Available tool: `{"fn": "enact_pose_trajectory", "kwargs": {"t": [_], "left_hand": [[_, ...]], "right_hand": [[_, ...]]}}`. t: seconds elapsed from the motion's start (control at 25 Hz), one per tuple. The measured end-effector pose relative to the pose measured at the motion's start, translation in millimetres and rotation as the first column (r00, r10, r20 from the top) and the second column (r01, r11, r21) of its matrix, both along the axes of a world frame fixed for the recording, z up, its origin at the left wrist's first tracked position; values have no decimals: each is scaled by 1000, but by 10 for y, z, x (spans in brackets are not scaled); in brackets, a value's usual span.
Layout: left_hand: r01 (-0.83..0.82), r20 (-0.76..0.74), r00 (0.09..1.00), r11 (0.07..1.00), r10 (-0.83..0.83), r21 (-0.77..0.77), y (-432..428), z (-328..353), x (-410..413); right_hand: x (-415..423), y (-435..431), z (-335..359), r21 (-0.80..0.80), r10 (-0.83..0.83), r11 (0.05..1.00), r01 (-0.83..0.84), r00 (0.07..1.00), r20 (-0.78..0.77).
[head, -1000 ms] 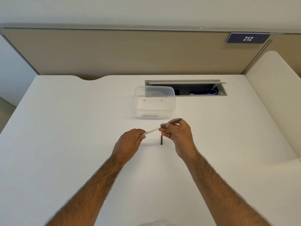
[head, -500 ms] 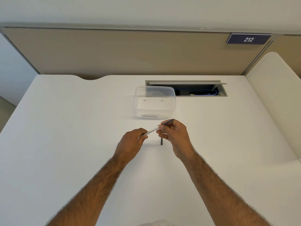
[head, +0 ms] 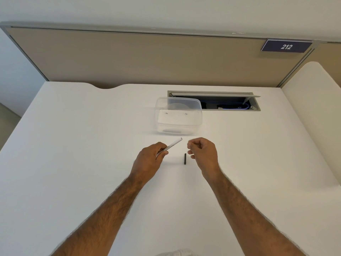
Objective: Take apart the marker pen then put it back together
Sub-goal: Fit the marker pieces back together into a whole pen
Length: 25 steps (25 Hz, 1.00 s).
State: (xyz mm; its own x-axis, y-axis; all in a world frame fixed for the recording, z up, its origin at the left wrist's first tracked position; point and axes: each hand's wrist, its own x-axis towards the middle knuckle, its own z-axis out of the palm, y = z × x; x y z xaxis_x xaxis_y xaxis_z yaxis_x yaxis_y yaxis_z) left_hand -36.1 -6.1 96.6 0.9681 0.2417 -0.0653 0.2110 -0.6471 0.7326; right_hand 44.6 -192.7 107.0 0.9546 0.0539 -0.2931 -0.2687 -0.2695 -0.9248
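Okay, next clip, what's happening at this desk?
A person is partway through a marker pen. The left hand pinches the white barrel, angled up toward a clear plastic container. The right hand is curled; whether it holds anything is hidden. A small black piece lies on the white desk between them.

The desk (head: 73, 163) under both hands is a smooth white top with a matt, even finish. The pen barrel (head: 172, 145) in the left hand (head: 149, 161) looks like smooth white plastic with small dark print. Between the hands lies a small black piece (head: 185, 158), dull and apparently plastic. Beyond the right hand (head: 203, 154) stands a clear plastic tub (head: 178, 115), glossy with faint reflections. Behind it, the cable hatch (head: 214, 93) has a grey, satin, metal-like frame. The far partition (head: 147, 58) looks like matt beige cloth.
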Motion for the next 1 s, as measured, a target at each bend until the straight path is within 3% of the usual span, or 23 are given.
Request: {"fn": "enact_pose_trajectory", "kwargs": {"t": [0.12,0.32,0.44,0.6,0.72,0.84,1.0], "left_hand": [[-9,-4,1000,1000,9,18,24,-22,-17],[-12,-8,1000,999,12,37,50,-44,-46],[-25,-7,1000,999,25,44,96,-51,-58],[-38,-7,999,998,38,41,154,-62,-64],[-36,0,999,998,36,45,165,-69,-73],[-30,-4,1000,998,30,60,180,-80,-80],[-20,-18,1000,997,22,79,211,-123,-96]], "right_hand": [[70,-8,-240,-495,107,864,-95,994,-5],[48,170,-446,-738,330,588,-332,931,-156],[-6,228,-522,-786,323,527,-323,932,-166],[-20,209,-561,-762,286,572,-304,944,-163],[-4,128,-527,-663,215,708,-241,969,-123],[8,34,-373,-409,109,905,-120,993,-51],[34,-50,-22,-82,36,996,-32,998,47]]}}
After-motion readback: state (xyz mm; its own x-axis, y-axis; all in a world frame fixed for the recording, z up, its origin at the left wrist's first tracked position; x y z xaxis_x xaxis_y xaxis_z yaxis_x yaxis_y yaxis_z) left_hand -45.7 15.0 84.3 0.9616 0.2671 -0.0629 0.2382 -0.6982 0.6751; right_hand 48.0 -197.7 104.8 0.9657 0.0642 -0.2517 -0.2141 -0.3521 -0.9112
